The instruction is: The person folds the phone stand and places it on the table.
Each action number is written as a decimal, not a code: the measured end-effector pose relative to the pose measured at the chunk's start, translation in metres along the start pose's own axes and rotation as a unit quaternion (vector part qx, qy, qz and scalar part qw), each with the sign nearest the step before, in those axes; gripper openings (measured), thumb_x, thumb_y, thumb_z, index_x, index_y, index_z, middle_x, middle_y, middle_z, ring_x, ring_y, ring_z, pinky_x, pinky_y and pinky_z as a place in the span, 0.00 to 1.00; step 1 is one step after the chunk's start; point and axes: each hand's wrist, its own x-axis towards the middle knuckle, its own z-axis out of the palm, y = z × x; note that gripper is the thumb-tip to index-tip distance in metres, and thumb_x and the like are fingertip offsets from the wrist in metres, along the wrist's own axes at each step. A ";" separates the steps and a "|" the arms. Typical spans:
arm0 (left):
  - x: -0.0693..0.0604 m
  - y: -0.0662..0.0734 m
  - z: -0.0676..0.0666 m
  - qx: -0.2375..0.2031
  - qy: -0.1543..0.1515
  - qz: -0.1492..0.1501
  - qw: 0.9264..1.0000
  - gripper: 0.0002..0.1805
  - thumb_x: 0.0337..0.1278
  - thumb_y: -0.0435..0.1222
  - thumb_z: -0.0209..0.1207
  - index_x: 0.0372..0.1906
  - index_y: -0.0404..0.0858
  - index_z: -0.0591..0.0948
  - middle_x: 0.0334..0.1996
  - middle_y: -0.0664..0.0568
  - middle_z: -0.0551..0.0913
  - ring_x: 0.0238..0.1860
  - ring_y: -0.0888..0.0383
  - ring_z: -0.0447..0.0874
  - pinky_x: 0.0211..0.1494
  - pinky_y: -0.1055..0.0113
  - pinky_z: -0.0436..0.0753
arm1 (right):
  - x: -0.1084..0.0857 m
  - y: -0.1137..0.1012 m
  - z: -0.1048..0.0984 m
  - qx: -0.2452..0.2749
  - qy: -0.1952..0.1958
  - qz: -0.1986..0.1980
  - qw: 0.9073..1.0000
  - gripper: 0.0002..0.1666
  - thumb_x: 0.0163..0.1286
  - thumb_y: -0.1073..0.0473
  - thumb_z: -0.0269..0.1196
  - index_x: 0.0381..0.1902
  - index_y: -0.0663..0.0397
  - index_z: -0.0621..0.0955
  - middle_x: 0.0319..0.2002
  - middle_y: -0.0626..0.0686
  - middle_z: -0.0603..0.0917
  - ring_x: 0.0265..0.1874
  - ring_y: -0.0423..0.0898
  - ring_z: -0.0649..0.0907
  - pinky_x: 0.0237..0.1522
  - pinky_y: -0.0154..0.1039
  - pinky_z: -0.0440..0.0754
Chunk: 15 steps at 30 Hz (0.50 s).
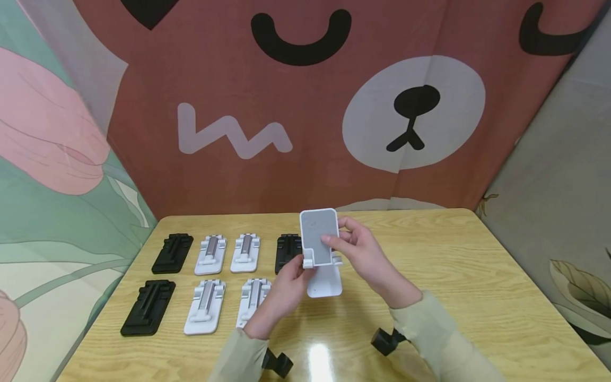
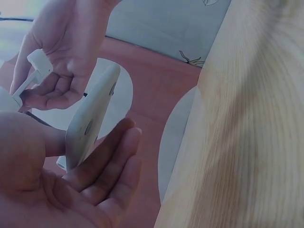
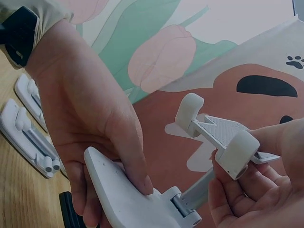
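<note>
A white folding phone stand (image 1: 319, 228) is held up above the table, unfolded, its grey-padded plate over its white base (image 1: 325, 284). My left hand (image 1: 284, 294) holds the base; in the right wrist view its thumb lies on the base plate (image 3: 128, 194). My right hand (image 1: 365, 257) pinches the padded plate, thumb in front and fingers behind. From the right wrist, the two hooked lips (image 3: 241, 151) and the metal arm (image 3: 198, 189) between cradle and base are visible. The left wrist view shows the base (image 2: 90, 118) edge-on between thumb and fingers.
Folded stands lie in two rows on the wooden table (image 1: 429, 318): black ones (image 1: 173, 253) and white ones (image 1: 205, 306). A black stand (image 1: 288, 250) is partly behind the held one. The left arm overlaps a white stand (image 1: 252, 298). A printed cloth (image 1: 305, 180) hangs behind.
</note>
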 end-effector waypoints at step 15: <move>0.001 0.003 -0.004 -0.039 0.017 0.018 0.999 0.19 0.77 0.34 0.49 0.62 0.26 0.74 0.47 0.40 0.86 0.48 0.50 0.85 0.49 0.56 0.84 | 0.003 0.003 0.000 -0.019 0.028 -0.008 0.999 0.23 0.73 0.57 0.67 0.59 0.63 0.75 0.55 0.58 0.81 0.55 0.53 0.79 0.62 0.52 0.73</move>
